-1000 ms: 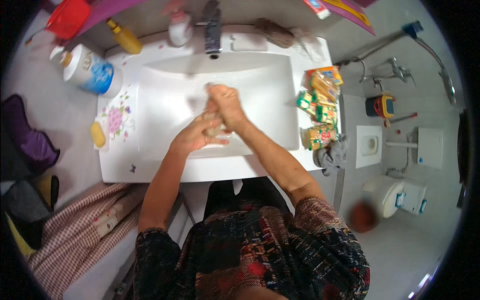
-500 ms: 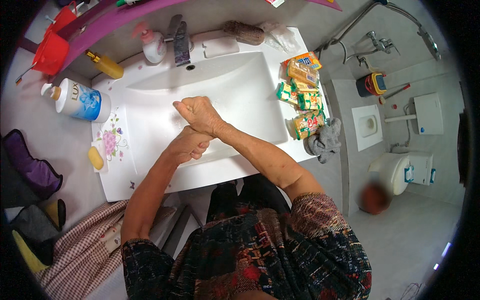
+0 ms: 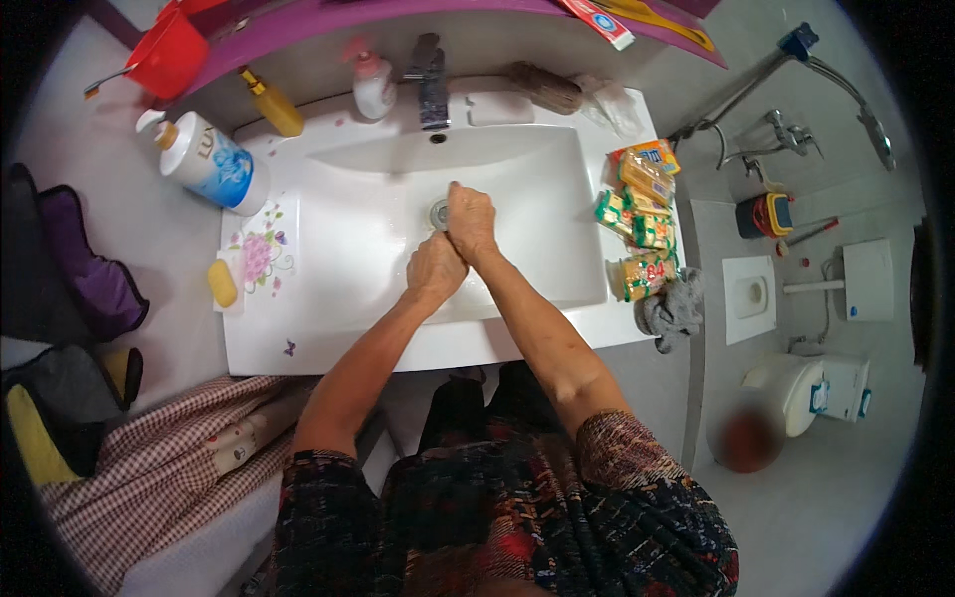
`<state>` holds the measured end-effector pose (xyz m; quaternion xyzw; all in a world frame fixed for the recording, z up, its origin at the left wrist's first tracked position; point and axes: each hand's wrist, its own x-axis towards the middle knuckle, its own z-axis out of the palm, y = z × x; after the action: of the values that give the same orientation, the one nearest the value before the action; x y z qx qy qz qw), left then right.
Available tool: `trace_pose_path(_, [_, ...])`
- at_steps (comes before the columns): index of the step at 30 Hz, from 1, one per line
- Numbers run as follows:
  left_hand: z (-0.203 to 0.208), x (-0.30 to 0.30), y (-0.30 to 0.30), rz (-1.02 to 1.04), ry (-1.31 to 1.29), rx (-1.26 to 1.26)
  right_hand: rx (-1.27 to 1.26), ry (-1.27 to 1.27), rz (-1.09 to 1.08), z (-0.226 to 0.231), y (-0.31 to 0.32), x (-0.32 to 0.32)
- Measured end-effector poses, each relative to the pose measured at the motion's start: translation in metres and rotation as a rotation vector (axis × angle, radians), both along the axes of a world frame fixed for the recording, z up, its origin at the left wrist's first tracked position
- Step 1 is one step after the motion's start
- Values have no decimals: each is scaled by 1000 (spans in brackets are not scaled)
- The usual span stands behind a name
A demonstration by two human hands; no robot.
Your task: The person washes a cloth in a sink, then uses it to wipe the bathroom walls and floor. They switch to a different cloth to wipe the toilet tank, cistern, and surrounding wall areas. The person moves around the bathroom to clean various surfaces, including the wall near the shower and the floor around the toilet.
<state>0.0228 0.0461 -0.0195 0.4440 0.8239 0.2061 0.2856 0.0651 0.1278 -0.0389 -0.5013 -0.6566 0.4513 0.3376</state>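
If your fingers loosen, anything small in them might fall toward the drain (image 3: 440, 214), which lies just beyond your left hand (image 3: 436, 267) in the sink (image 3: 542, 219) beneath you. That hand touches your right hand (image 3: 472, 221), both apparently curled in; with the palms hidden, I cannot tell how tightly, or whether they hold anything.

- Washbasin (image 3: 557, 234): glossy white, with pink flowers (image 3: 262, 256) and green leaves printed on its left ledge.
- Tap (image 3: 432, 95): dark grey.
- Soap bar (image 3: 222, 284): yellow.
- Large pump bottle (image 3: 214, 167): white and blue.
- Slim pump bottle (image 3: 277, 109): amber yellow.
- Round-shouldered bottle (image 3: 375, 96): white, pink pump.
- Shelf (image 3: 298, 22): purple.
- Packets (image 3: 652, 274): yellow, edged green.
- Crumpled cloth (image 3: 678, 301): grey.
- Draped fabric (image 3: 149, 468): brown-and-white check.
- Shirt (image 3: 517, 497): black, flecked red and cream.
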Motion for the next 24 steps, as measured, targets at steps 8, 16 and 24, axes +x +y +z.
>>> trace_pose_path(8, [-23,-12,-7,-102,223,105,-970,583,-150,8,11,2])
trace_pose_path(16, [14,11,-11,-22,-526,391,-295,405,443,13,-10,30])
trace_pose_path(24, [61,115,-36,106,-1029,423,-848,658,492,67,-40,169])
